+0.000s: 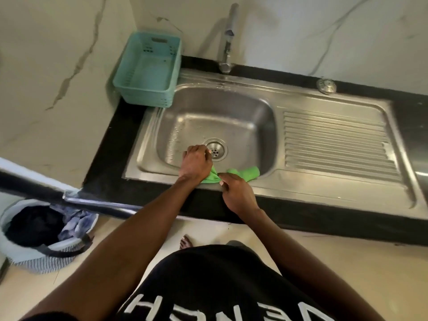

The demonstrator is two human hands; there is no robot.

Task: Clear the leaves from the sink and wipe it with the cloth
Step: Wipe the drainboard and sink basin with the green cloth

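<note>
the bright green soft cloth (243, 173) lies on the front edge of the shiny steel sink (208, 107). the left hand (195, 162) sits on the cloth with curled fingers beside the round drain (215, 150). the right hand (238, 193) pinches the cloth.

Left hand (195, 162) in sink (231, 107) basin, drain (215, 150) just right; cloth (245, 173) between hands on front rim; basket (148, 70) behind-left.
</note>
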